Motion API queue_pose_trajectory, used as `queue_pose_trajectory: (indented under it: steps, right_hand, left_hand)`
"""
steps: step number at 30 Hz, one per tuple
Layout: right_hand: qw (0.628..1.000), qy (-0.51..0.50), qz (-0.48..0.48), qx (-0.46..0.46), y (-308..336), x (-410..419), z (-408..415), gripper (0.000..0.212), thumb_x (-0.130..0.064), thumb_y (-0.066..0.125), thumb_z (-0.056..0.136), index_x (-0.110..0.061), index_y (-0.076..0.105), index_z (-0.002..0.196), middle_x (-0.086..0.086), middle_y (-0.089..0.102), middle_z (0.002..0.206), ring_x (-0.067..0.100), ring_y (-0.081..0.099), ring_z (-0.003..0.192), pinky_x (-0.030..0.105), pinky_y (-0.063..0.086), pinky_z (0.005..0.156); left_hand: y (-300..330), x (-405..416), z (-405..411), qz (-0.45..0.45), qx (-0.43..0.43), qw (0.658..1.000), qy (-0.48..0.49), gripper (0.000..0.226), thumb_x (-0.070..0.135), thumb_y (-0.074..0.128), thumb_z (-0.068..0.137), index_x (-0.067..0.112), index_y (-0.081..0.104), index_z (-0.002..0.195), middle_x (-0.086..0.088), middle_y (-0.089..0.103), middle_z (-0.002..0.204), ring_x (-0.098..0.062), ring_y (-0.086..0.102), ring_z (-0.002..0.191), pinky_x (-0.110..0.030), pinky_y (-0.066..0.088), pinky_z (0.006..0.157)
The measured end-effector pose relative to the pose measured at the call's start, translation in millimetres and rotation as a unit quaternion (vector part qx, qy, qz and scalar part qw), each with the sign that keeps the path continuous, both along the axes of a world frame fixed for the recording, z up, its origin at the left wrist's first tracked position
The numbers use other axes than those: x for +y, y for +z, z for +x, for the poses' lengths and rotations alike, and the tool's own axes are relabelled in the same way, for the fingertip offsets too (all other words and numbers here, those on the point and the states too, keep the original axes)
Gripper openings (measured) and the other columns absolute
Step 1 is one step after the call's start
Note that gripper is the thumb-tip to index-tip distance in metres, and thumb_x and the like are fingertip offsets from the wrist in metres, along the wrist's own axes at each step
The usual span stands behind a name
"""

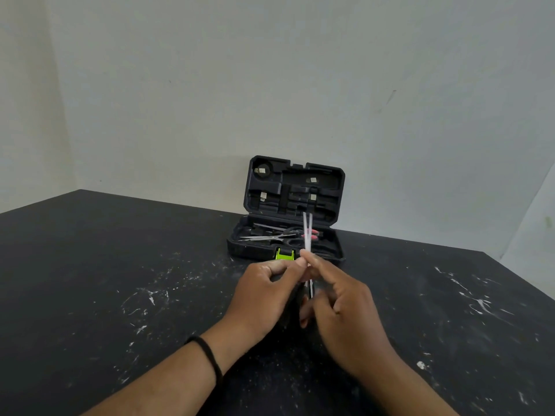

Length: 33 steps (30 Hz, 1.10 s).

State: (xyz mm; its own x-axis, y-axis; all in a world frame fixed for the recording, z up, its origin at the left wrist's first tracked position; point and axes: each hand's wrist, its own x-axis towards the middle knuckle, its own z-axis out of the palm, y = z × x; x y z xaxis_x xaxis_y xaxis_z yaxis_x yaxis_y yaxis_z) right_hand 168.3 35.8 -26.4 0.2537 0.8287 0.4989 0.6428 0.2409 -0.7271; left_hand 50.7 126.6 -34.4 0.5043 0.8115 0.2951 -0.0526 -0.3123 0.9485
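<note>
My left hand (264, 298) and my right hand (345, 307) meet above the black table (120, 280). Both pinch a thin white strip (307, 235), apparently doubled, that stands up between the fingertips; its lower end pokes out below the fingers. A dark object sits hidden between the palms, and I cannot tell what it is. Just behind the hands stands an open black tool case (288, 211) with its lid upright against the wall. Scissors (270, 236) and a red-handled tool (312, 234) lie in its tray.
A green latch (284, 254) marks the case's front edge. The tabletop is flecked with white scratches and dust. A pale wall (270, 85) rises behind the table. The table's right edge runs diagonally at the far right.
</note>
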Motion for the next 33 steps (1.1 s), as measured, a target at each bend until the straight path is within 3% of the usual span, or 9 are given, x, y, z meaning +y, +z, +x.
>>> queue_pose_trajectory:
  steps: [4,8,11,14,17,20,24,30,33]
  right_hand:
    - [0.999,0.025,0.001,0.026,3.4,-3.7,-1.0,0.068,0.013,0.049,0.093,-0.045,0.051,0.129,-0.004,0.07,0.082,0.009,0.064,0.05,0.013,0.044,0.048]
    - [0.996,0.016,0.027,0.079,-0.2,1.3,5.7,0.06,0.01,0.063,0.088,-0.046,0.053,0.107,-0.012,0.06,0.098,0.029,0.067,0.057,0.045,0.059,0.052]
    - [0.995,-0.087,0.036,0.04,-3.9,4.2,16.3,0.048,-0.009,0.082,0.078,-0.04,0.053,0.101,-0.012,0.058,0.096,0.02,0.062,0.064,0.027,0.057,0.059]
    - [0.987,-0.158,-0.034,0.002,-5.5,5.1,29.7,0.039,-0.035,0.085,0.078,-0.036,0.053,0.101,-0.012,0.062,0.094,0.009,0.06,0.075,0.016,0.047,0.065]
    - [0.989,-0.085,-0.12,0.011,-7.1,6.0,30.6,0.028,-0.044,0.079,0.083,-0.032,0.06,0.1,-0.008,0.074,0.082,0.005,0.068,0.073,0.021,0.051,0.07]
    - [0.989,-0.044,-0.122,0.072,-6.1,7.8,30.0,0.02,-0.033,0.078,0.087,-0.023,0.065,0.099,0.0,0.074,0.074,0.011,0.069,0.065,0.025,0.056,0.067]
    - [0.981,-0.047,-0.112,0.152,-2.6,8.2,36.8,0.002,-0.01,0.071,0.087,-0.012,0.07,0.088,0.007,0.062,0.062,0.015,0.059,0.054,0.037,0.059,0.06]
    - [0.958,-0.055,-0.138,0.247,3.3,6.4,42.7,0.011,-0.003,0.058,0.088,-0.006,0.068,0.084,0.001,0.052,0.06,0.013,0.05,0.048,0.038,0.059,0.056]
    - [0.955,0.0,-0.183,0.236,10.9,-0.4,45.1,0.015,-0.014,0.063,0.091,-0.007,0.076,0.091,-0.003,0.045,0.053,0.013,0.049,0.048,0.034,0.056,0.058]
  left_hand:
    - [2.9,2.4,-1.7,-0.055,-0.016,0.997,-0.047,0.019,0.037,0.071,0.092,0.022,0.079,0.099,-0.013,0.069,0.065,-0.022,0.063,0.055,-0.031,0.05,0.064]
    - [4.2,4.3,-5.4,-0.062,0.009,0.995,-0.081,0.015,0.022,0.078,0.088,0.021,0.078,0.103,-0.013,0.075,0.079,-0.033,0.07,0.068,-0.037,0.058,0.07]
    - [3.4,9.6,-5.5,-0.062,0.027,0.998,-0.02,0.014,0.016,0.076,0.088,0.024,0.08,0.099,-0.002,0.08,0.091,-0.021,0.076,0.09,-0.033,0.059,0.089]
    - [4.5,11.0,-6.8,-0.1,-0.01,0.995,0.011,0.013,0.016,0.075,0.089,0.023,0.08,0.099,-0.004,0.079,0.087,-0.016,0.075,0.084,-0.019,0.056,0.075]
    - [5.5,10.7,-8.6,-0.126,-0.045,0.991,0.008,0.013,0.015,0.074,0.089,0.021,0.079,0.1,-0.004,0.079,0.085,-0.011,0.072,0.076,-0.016,0.054,0.069]
    - [5.1,9.8,-7.8,-0.086,-0.016,0.996,0.012,0.012,0.018,0.074,0.089,0.023,0.078,0.1,-0.005,0.079,0.085,-0.016,0.073,0.078,-0.02,0.056,0.071]
    - [4.4,6.2,-4.5,0.034,0.045,0.997,0.052,0.008,0.02,0.078,0.086,0.027,0.078,0.09,0.012,0.077,0.078,-0.001,0.071,0.072,-0.011,0.05,0.067]
    - [2.8,8.6,-4.5,0.077,0.081,0.993,0.033,0.006,0.026,0.08,0.083,0.026,0.078,0.088,0.011,0.076,0.079,-0.004,0.071,0.072,-0.015,0.05,0.067]
    - [5.5,9.5,-7.6,0.084,0.092,0.992,0.011,0.009,0.027,0.082,0.082,0.027,0.078,0.09,0.009,0.077,0.082,-0.008,0.072,0.076,-0.019,0.055,0.071]
